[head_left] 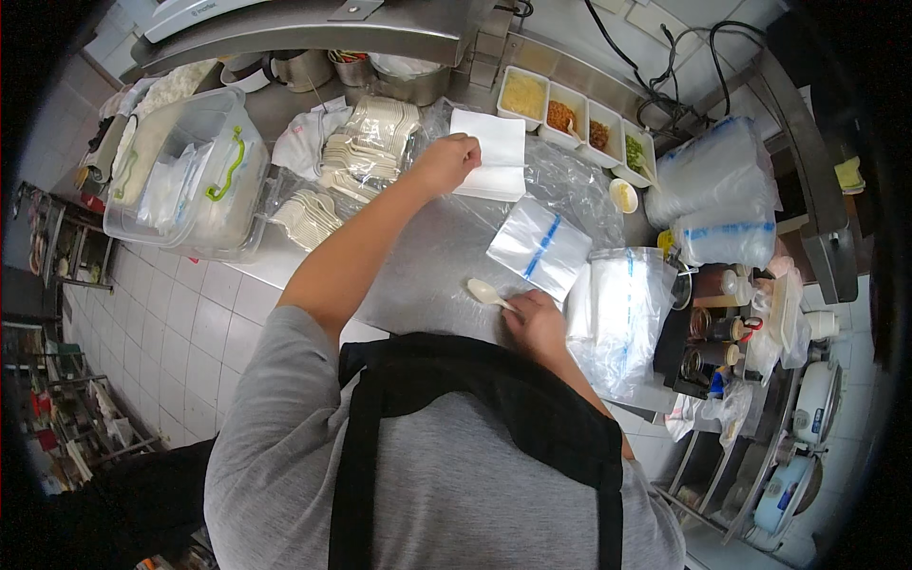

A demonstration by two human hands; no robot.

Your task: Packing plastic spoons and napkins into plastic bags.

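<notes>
Two bare hands work over a steel counter (pixel 427 266), seen from above past a grey shirt and black apron straps. The left hand (pixel 446 161) reaches to the far side of the counter, fingers curled closed on the near edge of a stack of white paper napkins (pixel 494 152). The right hand (pixel 537 323) rests at the near edge of the counter, pinching the handle of a white plastic spoon (pixel 484 292) whose bowl points left along the steel.

Between the hands, toward the right of the counter, lies a small flat clear plastic bag with a blue stripe (pixel 540 247). Just right of it sits a larger clear bag holding more folded plastic bags (pixel 617 313).

At the counter's far edge, clear packs of white plastic spoons (pixel 366 152) lie piled just left of the napkins. Farther left stands a clear plastic storage bin with a green handle (pixel 190 171); what it holds cannot be told through the cloudy wall.

Behind the napkins, a row of four white rectangular tubs (pixel 579 119) holds condiments: pale yellow shreds, then orange-brown, then brown bits, then green. At the counter's right end lie sleeves of stacked clear plastic containers (pixel 717 190).
</notes>
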